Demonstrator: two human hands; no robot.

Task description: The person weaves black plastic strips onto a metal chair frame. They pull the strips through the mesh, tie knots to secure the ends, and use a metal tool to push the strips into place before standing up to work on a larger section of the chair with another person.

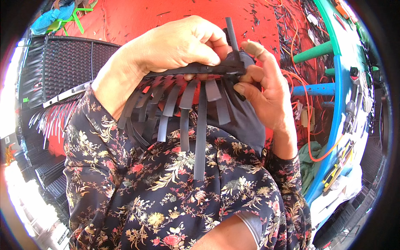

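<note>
Across my lap lies a dark bar-like edge (pixel 179 71), with several flat black plastic strips (pixel 201 133) hanging down from it in different lengths. My left hand (pixel 183 46) is closed over this edge, thumb and fingers pressed on its top near the right end. At that end, my right hand (pixel 268 89) pinches a black strip between thumb and bent forefinger; its other fingers are raised. One strip end (pixel 231 35) sticks up between the two hands. Just how the strips wrap round the edge is hidden by my fingers.
At the left stands a dark woven panel (pixel 68 62) with loose strip ends. Black scraps lie on the red floor (pixel 146 18). To the right, a blue and green frame (pixel 339 116) bears tools, with an orange hose (pixel 307 96) beside it. A blue cloth (pixel 52 18) lies at the upper left.
</note>
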